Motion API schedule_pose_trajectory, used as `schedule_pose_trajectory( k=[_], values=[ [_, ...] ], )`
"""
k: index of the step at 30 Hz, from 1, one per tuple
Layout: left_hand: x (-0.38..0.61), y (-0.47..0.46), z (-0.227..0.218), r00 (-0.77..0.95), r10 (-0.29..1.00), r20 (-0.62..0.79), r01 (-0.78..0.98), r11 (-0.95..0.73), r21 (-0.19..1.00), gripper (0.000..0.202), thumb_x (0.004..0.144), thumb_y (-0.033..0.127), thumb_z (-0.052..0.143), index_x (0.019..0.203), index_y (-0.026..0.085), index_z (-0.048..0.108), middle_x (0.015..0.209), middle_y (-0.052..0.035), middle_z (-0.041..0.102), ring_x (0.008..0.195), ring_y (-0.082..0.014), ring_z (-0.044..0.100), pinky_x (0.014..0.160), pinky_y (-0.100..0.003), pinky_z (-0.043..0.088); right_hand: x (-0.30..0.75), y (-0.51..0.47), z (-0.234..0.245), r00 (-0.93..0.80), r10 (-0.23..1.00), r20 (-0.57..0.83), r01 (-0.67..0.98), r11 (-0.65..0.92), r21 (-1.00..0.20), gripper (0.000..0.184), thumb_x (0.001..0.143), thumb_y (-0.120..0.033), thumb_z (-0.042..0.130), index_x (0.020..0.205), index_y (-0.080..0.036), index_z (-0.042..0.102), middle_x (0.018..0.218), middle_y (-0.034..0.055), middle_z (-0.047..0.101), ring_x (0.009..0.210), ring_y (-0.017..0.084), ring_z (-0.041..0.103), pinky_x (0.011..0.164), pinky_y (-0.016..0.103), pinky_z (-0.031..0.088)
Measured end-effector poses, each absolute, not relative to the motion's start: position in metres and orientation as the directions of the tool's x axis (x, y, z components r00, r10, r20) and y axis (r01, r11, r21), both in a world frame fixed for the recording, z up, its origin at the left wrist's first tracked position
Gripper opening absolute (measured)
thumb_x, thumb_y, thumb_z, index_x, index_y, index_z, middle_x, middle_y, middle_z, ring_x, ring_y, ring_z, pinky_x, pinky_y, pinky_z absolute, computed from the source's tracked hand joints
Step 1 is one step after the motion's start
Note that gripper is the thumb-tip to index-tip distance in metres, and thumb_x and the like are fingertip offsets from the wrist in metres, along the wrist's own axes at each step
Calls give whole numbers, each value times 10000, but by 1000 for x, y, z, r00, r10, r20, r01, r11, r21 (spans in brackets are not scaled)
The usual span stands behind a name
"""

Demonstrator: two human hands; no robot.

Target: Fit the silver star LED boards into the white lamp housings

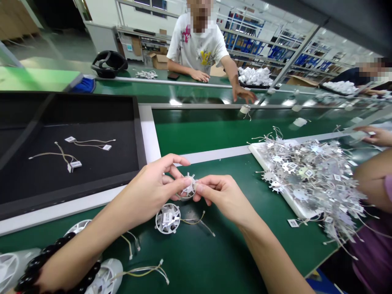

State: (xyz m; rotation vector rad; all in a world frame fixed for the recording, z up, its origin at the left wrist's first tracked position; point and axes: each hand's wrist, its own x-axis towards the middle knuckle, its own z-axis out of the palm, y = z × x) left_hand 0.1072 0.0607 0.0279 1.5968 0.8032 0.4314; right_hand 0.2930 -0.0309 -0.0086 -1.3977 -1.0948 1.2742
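White slotted plastic ring (189, 190) sits clamped between both grips, the left hand (151, 190) and right hand (219, 196) pinching it above the green worktop (214, 253). A black bead bracelet (58, 265) circles the left wrist. A wired twin (168, 218) lies just below, its small label unreadable.

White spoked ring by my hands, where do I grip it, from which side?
Pinch the white spoked ring by its outer rim, coming from the near left. The rim is bare there, the label sits at the centre, and the wires trail off to the right, so that approach avoids them.
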Motion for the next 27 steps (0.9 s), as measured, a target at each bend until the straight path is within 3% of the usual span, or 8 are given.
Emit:
schedule_pose_trajectory(
  k=[3,5,7,10,13,17,21,27],
  values=[
    [102,63,23,735,664,-136,321,-165,932,444,895,474,689,1258,231,612,901,-2,726,824,-219,777,706,-303,610,294,-30,-9,88,979,-185,70,-191,-979,278,857,-439,756,818,-167,797,713,43,747,579,111,535,557,252,407],
    [97,63,18,778,625,-63,357,-358,863,463,919,441,682,1345,276,604,1108,-24,755,1011,-241,757,842,-340,591,295,-30,-9,97,978,-185,75,-193,-978,284,847,-449,758,803,-169,785,703,38,738,577,115,526,557,258,398],
    [93,63,12,816,576,52,364,-582,727,459,957,376,648,1405,314,576,1305,-23,717,1153,-258,708,938,-371,551,296,-30,-9,102,976,-190,77,-198,-977,300,838,-467,764,783,-172,772,694,34,728,566,114,505,559,265,391],
    [91,64,7,847,509,154,383,-785,488,419,1000,321,600,1417,286,574,1310,-40,719,1117,-268,716,867,-359,536,296,-29,-9,98,976,-194,85,-203,-976,333,839,-500,758,771,-173,759,684,32,713,558,114,475,557,275,374],
    [94,65,9,859,505,89,439,-814,380,388,1004,376,641,1368,247,607,1189,-49,762,994,-261,744,744,-324,515,295,-28,-11,133,973,-187,119,-203,-972,353,843,-518,736,739,-180,730,671,23,684,570,118,468,560,278,367],
    [100,65,14,848,530,-5,497,-792,354,360,978,411,690,1285,226,660,1075,-48,789,895,-277,758,656,-324,495,294,-26,-12,206,958,-198,184,-237,-954,367,803,-543,756,714,-194,680,679,9,643,619,141,505,573,283,391],
    [105,61,12,825,563,-39,538,-763,358,328,985,406,679,1239,198,693,1157,-88,781,993,-338,755,749,-395,566,295,-25,-12,233,952,-199,285,-263,-922,339,819,-522,732,720,-204,669,683,3,620,641,159,514,594,304,398],
    [109,57,4,812,578,-81,565,-744,358,397,976,350,698,1324,161,674,1481,-161,609,1252,-386,656,991,-523,569,297,-23,-17,259,958,-124,405,-224,-886,244,833,-395,720,679,-220,648,938,48,669,912,222,593,852,377,431]
  ],
)
